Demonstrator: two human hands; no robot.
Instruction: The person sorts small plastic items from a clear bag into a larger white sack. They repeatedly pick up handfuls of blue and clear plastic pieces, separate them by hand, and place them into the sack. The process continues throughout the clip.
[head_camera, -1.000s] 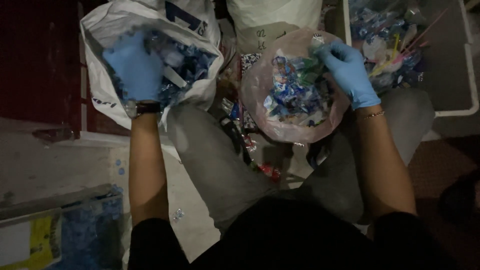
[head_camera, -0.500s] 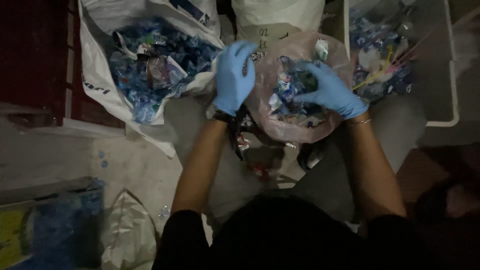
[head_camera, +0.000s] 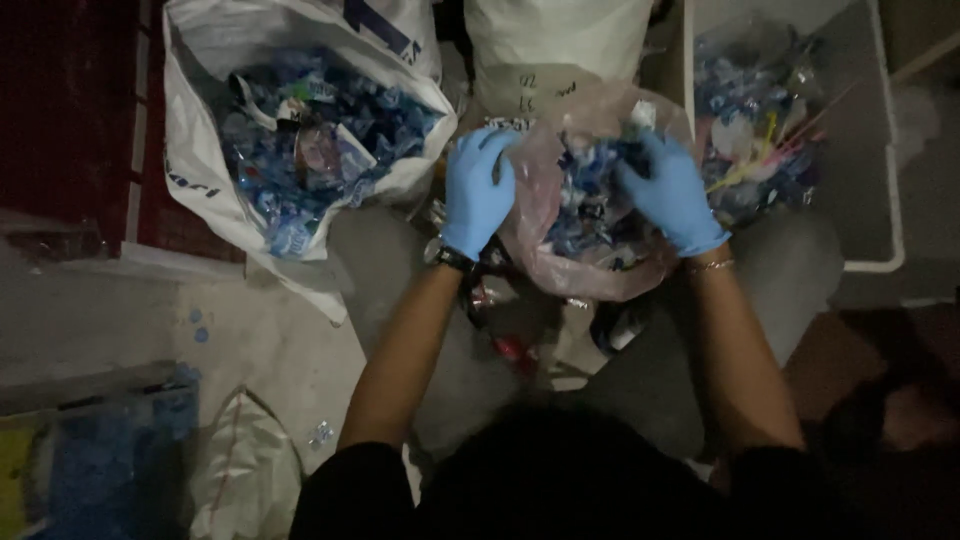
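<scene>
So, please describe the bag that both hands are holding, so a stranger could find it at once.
Between the big white sack and the white bin sits a translucent pinkish plastic bag. Left hand and right hand grip its rim. It alone is see-through pink.

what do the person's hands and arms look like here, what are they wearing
Both hands wear thin blue disposable gloves, the left hand and the right hand. A dark wristwatch sits on the left wrist, and a thin bracelet on the right. The forearms are bare; short black sleeves cover the upper arms.
</scene>
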